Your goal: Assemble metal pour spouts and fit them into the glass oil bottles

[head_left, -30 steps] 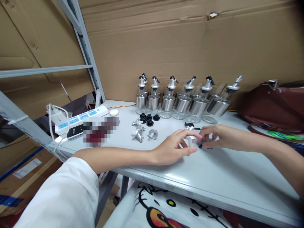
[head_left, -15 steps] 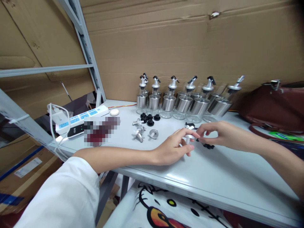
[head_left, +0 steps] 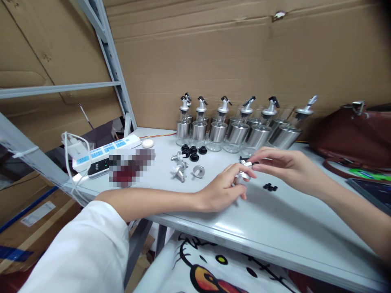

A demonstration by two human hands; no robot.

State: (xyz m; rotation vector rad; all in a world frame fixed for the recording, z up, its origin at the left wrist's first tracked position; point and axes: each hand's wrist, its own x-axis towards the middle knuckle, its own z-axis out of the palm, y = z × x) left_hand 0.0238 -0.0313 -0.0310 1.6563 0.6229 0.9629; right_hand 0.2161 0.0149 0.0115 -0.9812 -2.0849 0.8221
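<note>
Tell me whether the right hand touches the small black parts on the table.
Apart. The head view shows bare table between the right hand and the black parts.

The pale worktop (head_left: 290, 228) carries bottles (head_left: 238, 131) along its back edge, a power strip (head_left: 106, 148) at its left corner, and black stoppers (head_left: 193, 151) beside metal spouts (head_left: 179, 169).

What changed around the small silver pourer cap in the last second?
The right hand lifted off the grey table, uncovering the small black round pieces; its fingertips now touch the top of the small silver pourer cap. The left hand kept its grip on that cap. The steel-sleeved glass bottles and loose silver parts stayed put.
</note>
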